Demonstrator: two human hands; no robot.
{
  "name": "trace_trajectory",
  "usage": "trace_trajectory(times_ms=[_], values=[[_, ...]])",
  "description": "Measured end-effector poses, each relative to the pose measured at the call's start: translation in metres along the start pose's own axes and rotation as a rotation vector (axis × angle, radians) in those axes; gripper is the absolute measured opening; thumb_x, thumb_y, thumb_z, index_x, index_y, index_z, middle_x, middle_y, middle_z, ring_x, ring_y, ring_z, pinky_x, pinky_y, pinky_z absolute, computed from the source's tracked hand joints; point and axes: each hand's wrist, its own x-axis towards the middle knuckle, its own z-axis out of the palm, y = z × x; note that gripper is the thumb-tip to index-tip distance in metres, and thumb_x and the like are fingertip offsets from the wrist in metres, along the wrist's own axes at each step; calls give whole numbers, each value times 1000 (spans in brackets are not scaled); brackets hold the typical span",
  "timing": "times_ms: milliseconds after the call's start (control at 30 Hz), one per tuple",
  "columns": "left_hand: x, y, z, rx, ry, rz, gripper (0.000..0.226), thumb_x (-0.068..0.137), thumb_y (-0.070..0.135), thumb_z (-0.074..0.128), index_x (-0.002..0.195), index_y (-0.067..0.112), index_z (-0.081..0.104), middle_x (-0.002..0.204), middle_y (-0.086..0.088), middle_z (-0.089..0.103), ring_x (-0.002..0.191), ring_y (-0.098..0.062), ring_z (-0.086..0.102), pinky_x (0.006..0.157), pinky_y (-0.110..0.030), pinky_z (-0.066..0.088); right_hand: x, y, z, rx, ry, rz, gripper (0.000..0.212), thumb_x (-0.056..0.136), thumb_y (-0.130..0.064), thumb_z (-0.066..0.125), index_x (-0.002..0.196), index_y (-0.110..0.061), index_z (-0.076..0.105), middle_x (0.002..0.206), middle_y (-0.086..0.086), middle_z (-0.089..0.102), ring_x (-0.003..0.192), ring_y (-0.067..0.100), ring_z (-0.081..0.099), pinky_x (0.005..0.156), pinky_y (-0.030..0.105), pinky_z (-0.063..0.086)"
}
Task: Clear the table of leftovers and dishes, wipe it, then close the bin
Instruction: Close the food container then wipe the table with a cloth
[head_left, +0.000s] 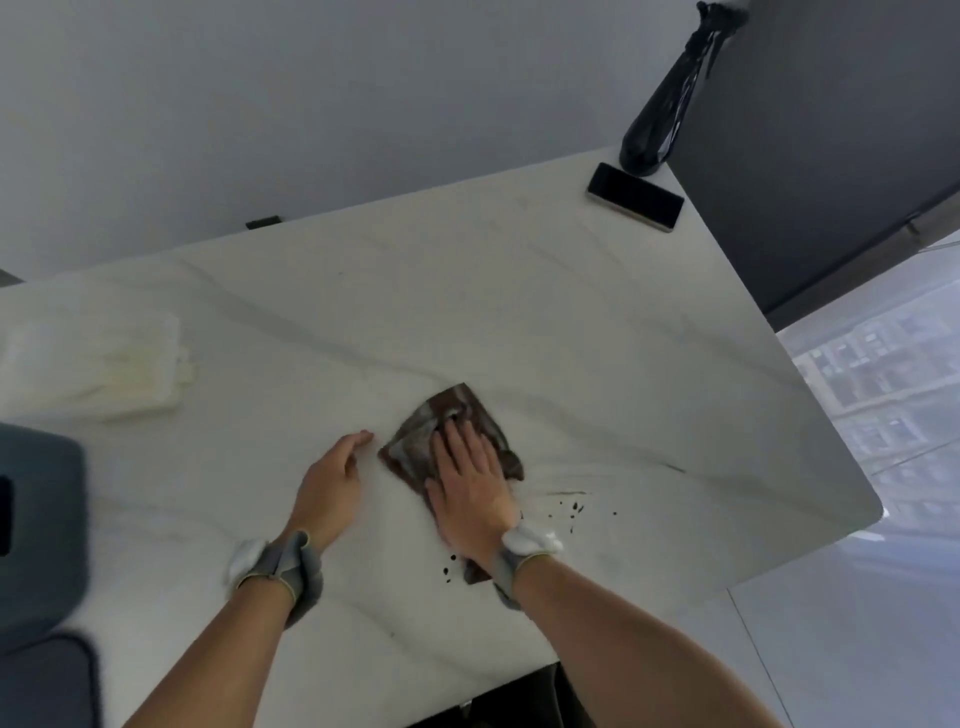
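A brown cloth (415, 441) lies flat on the white marble table (467, 301), near its front middle. My right hand (470, 483) presses palm-down on the cloth, fingers spread and pointing away from me. Just left of the cloth, my left hand (332, 483) rests on the table with its fingers loosely curled and holds nothing. Dark spots of spilled liquid (574, 506) dot the table right of my right wrist, and a few more (451, 564) sit beside the cloth's near corner.
A pair of white gloves (111, 364) lies at the table's left. A black phone (635, 196) sits at the far right corner beside a tied black rubbish bag (665, 104). A grey-blue chair (36, 525) stands at the left edge.
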Motion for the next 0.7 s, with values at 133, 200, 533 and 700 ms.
trace_trajectory(times_ms=[133, 200, 533, 700], values=[[-12, -9, -8, 3, 28, 5, 43, 101, 4, 38, 136, 20, 57, 138, -7, 61, 122, -32, 59, 102, -42, 49, -23, -19, 15, -37, -62, -106, 59, 99, -44, 36, 150, -14, 39, 159, 7, 34, 149, 28, 25, 122, 45, 21], [-14, -9, -5, 6, 49, 7, 41, 103, 8, 37, 136, 22, 56, 139, -6, 60, 123, -31, 58, 103, -39, 48, -24, 9, 9, -75, -28, -35, 58, 99, -44, 33, 149, -15, 41, 157, 6, 37, 148, 27, 28, 123, 43, 21], [-18, -18, 9, 56, 118, 58, 46, 99, -1, 37, 136, 17, 59, 148, 1, 54, 139, -20, 47, 114, -26, 32, -104, 253, -57, -14, 71, 739, 65, 100, -47, 30, 153, -9, 28, 163, 15, 21, 151, 36, 8, 123, 49, 10], [-20, -26, -4, -60, 18, 52, 42, 105, 9, 33, 138, 22, 55, 145, 1, 55, 134, -24, 52, 113, -35, 39, -82, 167, -27, 44, 189, 550, 72, 91, -52, 38, 134, 5, 46, 145, 28, 40, 142, 46, 27, 120, 57, 17]])
